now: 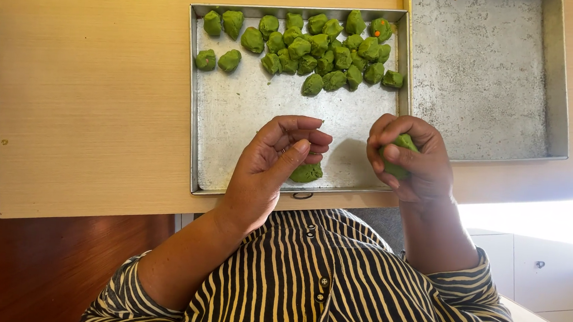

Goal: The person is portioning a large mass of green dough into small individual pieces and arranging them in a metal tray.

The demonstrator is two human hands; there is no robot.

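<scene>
Bright, sharp — glare lower right

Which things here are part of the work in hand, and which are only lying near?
In use:
right hand, closed on a green dough lump
left hand, beside a dough piece
tray with the dough pieces

Lying near:
second tray, bare
wooden table

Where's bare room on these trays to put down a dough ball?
The right tray is wholly bare. The left tray is free in its middle, between the dough balls crowded along its far edge and the hands.
</scene>
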